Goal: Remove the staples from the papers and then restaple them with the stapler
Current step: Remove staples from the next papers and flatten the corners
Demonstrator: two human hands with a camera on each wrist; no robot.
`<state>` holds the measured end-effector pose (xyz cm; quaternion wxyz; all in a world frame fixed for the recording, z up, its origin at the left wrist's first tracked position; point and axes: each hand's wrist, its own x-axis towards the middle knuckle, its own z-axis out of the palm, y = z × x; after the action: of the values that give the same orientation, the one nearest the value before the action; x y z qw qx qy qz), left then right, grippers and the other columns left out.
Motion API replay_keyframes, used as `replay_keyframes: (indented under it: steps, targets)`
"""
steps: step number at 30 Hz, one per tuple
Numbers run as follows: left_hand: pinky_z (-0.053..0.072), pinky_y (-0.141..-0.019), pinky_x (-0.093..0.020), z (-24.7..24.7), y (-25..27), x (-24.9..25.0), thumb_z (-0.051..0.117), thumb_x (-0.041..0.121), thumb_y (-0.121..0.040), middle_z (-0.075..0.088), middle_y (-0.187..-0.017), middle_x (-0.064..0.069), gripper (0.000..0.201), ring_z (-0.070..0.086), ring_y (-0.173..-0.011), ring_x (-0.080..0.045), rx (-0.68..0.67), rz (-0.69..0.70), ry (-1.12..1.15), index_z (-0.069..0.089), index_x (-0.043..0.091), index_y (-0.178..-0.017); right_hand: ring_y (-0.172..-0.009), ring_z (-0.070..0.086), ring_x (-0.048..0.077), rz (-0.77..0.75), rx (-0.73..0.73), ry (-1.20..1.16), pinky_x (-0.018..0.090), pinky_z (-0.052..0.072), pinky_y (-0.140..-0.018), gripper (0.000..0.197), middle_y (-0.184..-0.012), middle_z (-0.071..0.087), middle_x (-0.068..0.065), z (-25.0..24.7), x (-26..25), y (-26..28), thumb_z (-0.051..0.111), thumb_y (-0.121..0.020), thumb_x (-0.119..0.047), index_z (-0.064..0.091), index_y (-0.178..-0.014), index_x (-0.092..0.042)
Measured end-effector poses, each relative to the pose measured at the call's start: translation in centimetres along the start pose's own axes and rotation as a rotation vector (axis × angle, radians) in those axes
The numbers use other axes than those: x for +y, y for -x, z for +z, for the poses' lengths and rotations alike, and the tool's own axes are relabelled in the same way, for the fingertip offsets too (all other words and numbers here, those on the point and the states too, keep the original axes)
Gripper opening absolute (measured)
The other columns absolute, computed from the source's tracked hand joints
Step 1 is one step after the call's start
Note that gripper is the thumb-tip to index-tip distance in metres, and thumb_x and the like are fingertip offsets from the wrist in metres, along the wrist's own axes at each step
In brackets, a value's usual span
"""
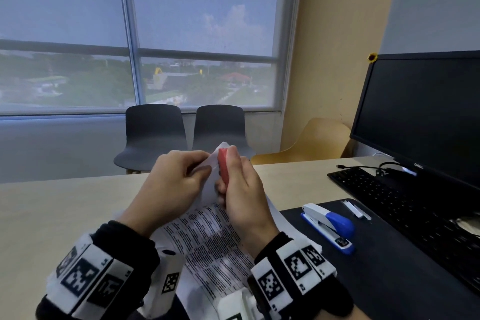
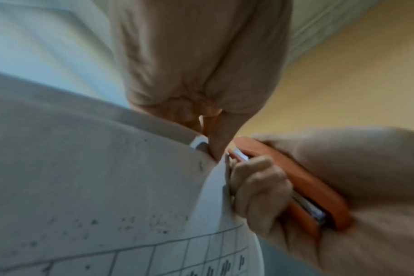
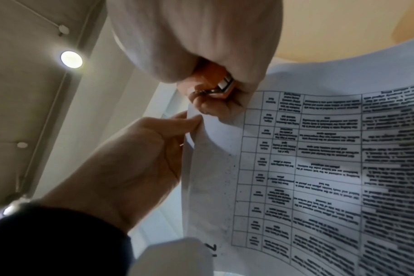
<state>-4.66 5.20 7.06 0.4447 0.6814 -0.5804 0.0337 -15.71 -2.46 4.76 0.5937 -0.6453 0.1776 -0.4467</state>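
Papers [image 1: 207,236] up off desk, top corner at 12 o'clock, pinched by left hand [image 1: 168,179]. Right hand [image 1: 241,195] wrapped tight round red stapler [image 1: 223,166], nose at that corner. Sheets thin, floppy, prob. tear-prone: best held close by staple. Blue stapler [image 1: 330,226] idle at 3 o'clock.

Above the desk [image 1: 52,210], the left hand [image 1: 168,184] pinches the papers [image 1: 207,241] at their raised corner, and the right hand [image 1: 241,197] grips a red stapler [image 1: 223,166] there. A blue stapler [image 1: 330,226] lies on the black mat [image 1: 389,267] beside the keyboard [image 1: 405,205].
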Motion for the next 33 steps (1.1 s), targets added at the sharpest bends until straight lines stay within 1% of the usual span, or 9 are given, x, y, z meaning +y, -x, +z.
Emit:
replay_keyframes:
  steps: [4,7,12,16,19,24,27,30,33]
  targets:
    - [0.049,-0.063,-0.048,0.7,0.0,0.1,0.051,0.034,-0.094,0.063,-0.062,-0.002,0.031,0.058,-0.063,-0.025,0.064,0.069,-0.046,0.064,0.015,-0.074,-0.043,0.044,0.014,0.074,-0.085,-0.074,0.023,0.037,-0.042,0.057,-0.058,0.055,0.003,-0.6,-0.7,-0.1,0.033,-0.1,-0.059,0.057,-0.103,-0.007]
    - [0.047,-0.058,-0.045,1.7,0.1,0.3,0.046,0.039,-0.095,0.063,-0.062,0.001,0.034,0.057,-0.06,-0.021,0.135,0.11,-0.143,0.064,0.016,-0.077,-0.04,0.04,0.011,0.068,-0.04,-0.018,0.02,0.033,-0.039,0.058,-0.054,0.047,0.003,-0.8,-0.7,-0.2,0.03,-0.101,-0.058,0.058,-0.089,-0.008]
    - [0.038,-0.05,-0.036,2.8,0.5,0.3,0.052,0.026,-0.091,0.052,-0.054,0.005,0.027,0.045,-0.051,-0.018,0.224,0.155,-0.241,0.053,0.014,-0.067,-0.043,0.036,0.009,0.125,0.031,-0.063,0.025,0.03,-0.044,0.053,-0.048,0.04,-0.007,-0.6,-0.7,-0.7,0.033,-0.1,-0.058,0.059,-0.08,-0.017]
    - [0.039,-0.05,-0.041,2.9,0.3,0.7,0.05,0.025,-0.091,0.054,-0.051,0.001,0.03,0.046,-0.049,-0.021,0.245,0.131,-0.229,0.057,0.012,-0.065,-0.052,0.048,0.004,-0.028,0.123,0.201,0.025,0.041,-0.056,0.053,-0.054,0.054,-0.01,-0.4,-0.1,-0.7,0.044,-0.092,-0.065,0.059,-0.077,-0.016]
    - [0.039,-0.049,-0.039,2.7,0.5,1.3,0.05,0.018,-0.085,0.06,-0.052,-0.003,0.026,0.048,-0.047,-0.023,0.262,0.102,-0.238,0.062,0.012,-0.063,-0.056,0.054,0.007,-0.277,0.171,0.509,0.023,0.043,-0.054,0.048,-0.062,0.06,-0.007,-0.4,0.0,-0.4,0.046,-0.09,-0.066,0.053,-0.083,-0.02]
    - [0.026,-0.046,-0.021,2.0,0.6,1.9,0.049,0.014,-0.074,0.052,-0.046,0.004,0.021,0.042,-0.042,-0.013,0.289,0.024,-0.262,0.061,0.014,-0.056,-0.055,0.055,0.023,-0.564,0.232,0.933,0.027,0.03,-0.051,0.048,-0.063,0.05,-0.008,-0.6,0.1,-0.7,0.034,-0.094,-0.066,0.05,-0.098,-0.021]
    - [0.032,-0.046,-0.024,2.0,0.6,2.1,0.048,0.015,-0.073,0.058,-0.048,0.002,0.023,0.044,-0.043,-0.013,0.312,-0.002,-0.264,0.065,0.014,-0.057,-0.051,0.054,0.022,-0.622,0.272,1.028,0.026,0.029,-0.05,0.048,-0.062,0.054,-0.005,-0.6,0.3,-0.8,0.032,-0.095,-0.065,0.05,-0.098,-0.02]
    - [0.042,-0.049,-0.035,2.2,0.7,2.6,0.048,0.018,-0.077,0.06,-0.049,0.0,0.026,0.048,-0.045,-0.018,0.313,-0.009,-0.264,0.067,0.013,-0.06,-0.049,0.043,0.015,-0.594,0.294,0.945,0.026,0.028,-0.049,0.048,-0.06,0.047,-0.01,-0.7,0.1,-0.5,0.033,-0.095,-0.065,0.051,-0.095,-0.02]
    - [0.037,-0.049,-0.034,2.4,0.6,2.3,0.05,0.022,-0.086,0.061,-0.051,-0.003,0.031,0.045,-0.045,-0.017,0.31,-0.011,-0.296,0.065,0.011,-0.061,-0.048,0.044,0.008,-0.407,0.195,0.476,0.021,0.035,-0.047,0.04,-0.055,0.051,-0.008,-0.5,0.0,-0.3,0.046,-0.095,-0.058,0.053,-0.081,-0.021]
